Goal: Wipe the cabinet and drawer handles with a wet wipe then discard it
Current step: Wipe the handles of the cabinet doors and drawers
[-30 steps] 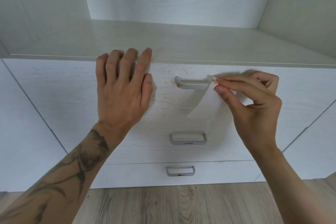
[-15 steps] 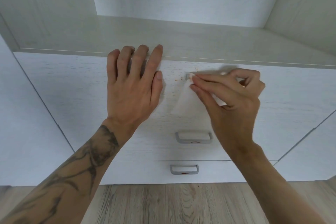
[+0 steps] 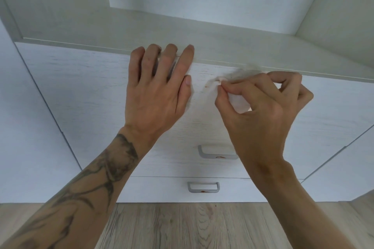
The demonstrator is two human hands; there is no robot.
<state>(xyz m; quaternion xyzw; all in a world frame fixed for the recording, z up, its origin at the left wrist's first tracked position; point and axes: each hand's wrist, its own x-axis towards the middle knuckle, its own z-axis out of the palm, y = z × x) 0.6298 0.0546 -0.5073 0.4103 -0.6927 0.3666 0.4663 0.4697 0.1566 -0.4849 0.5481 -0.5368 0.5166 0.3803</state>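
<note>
Your left hand (image 3: 157, 95) is flat and open, fingers spread against the top drawer front (image 3: 85, 95) in the middle of the frame, fingertips right at its upper edge. Your right hand (image 3: 263, 111) is pinched closed around the wet wipe (image 3: 238, 101), pressing it at the top handle, which is mostly hidden under the wipe and your fingers. Lower center, the middle drawer handle (image 3: 210, 154) has a reddish smear on it, and so does the bottom drawer handle (image 3: 203, 187) just below. Wood floor (image 3: 192, 226) runs along the bottom of the frame.
</note>
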